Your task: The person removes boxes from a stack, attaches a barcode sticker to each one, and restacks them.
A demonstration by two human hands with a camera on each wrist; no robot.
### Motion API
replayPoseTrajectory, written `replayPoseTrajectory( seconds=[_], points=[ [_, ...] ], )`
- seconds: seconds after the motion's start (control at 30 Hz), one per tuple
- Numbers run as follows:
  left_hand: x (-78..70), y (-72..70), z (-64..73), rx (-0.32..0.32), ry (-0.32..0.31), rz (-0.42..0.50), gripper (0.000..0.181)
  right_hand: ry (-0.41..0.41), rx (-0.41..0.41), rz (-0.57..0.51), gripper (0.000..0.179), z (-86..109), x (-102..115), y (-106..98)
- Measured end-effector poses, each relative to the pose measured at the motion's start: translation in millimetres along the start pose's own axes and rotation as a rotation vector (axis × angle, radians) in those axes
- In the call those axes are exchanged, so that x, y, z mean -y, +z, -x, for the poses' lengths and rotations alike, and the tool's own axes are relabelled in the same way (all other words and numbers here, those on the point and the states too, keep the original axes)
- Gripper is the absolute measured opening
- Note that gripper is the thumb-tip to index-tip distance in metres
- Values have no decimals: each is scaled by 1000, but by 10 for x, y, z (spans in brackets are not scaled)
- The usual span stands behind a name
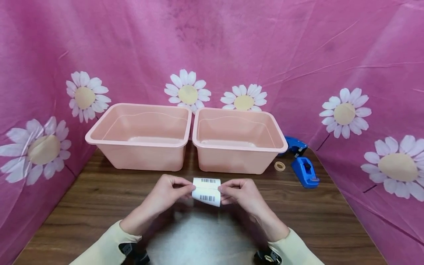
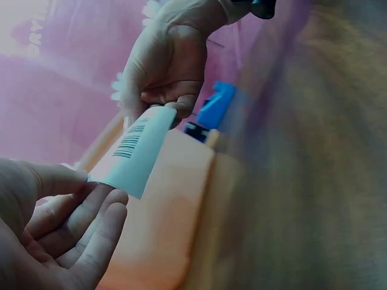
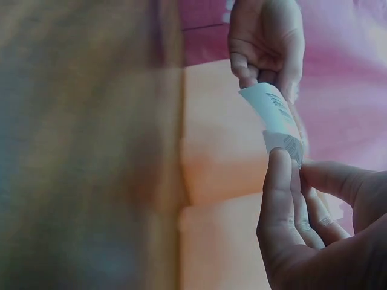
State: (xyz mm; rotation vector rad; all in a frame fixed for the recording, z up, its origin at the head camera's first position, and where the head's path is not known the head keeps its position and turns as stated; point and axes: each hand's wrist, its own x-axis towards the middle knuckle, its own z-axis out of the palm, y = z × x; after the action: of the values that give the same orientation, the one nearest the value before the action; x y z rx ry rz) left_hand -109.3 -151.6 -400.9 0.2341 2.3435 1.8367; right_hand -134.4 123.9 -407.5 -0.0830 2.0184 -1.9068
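Observation:
Over the table, in front of two pink bins, a white barcode label (image 1: 206,193) is held up between both hands. It bears two black barcodes, one above the other, with a crease or seam running across between them. My left hand (image 1: 166,194) pinches its left edge between thumb and fingers. At the opposite edge my right hand (image 1: 244,195) has the same kind of pinch. From the left wrist view the label (image 2: 136,154) looks bowed. In the right wrist view its lower edge curls outward near the right fingertips (image 3: 280,158).
Two pink plastic bins, a left one (image 1: 142,156) and a right one (image 1: 235,160), stand side by side at the back. To their right lie a blue tape dispenser (image 1: 303,173), another blue tool (image 1: 294,144) and a small tan ring (image 1: 279,166). Pink flowered cloth (image 1: 212,44) surrounds the wooden table (image 1: 82,213).

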Motion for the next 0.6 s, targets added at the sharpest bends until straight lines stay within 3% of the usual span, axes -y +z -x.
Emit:
replayPoseTrajectory(
  seconds=[0.17, 0.3, 0.4, 0.6],
  points=[
    [-197, -86, -64, -82, 30, -64, 16, -24, -34, -1, 27, -34, 270, -17],
    [-373, -127, -126, -125, 92, -74, 16, -88, -61, -9, 26, -40, 518, -47],
    [-479, -137, -155, -152, 140, -44, 16, -154, -77, -4, 26, -35, 674, -60],
    [-581, -139, -142, -182, 177, 4, 15, -221, -113, 8, 28, -4, 800, -52]
  ],
)
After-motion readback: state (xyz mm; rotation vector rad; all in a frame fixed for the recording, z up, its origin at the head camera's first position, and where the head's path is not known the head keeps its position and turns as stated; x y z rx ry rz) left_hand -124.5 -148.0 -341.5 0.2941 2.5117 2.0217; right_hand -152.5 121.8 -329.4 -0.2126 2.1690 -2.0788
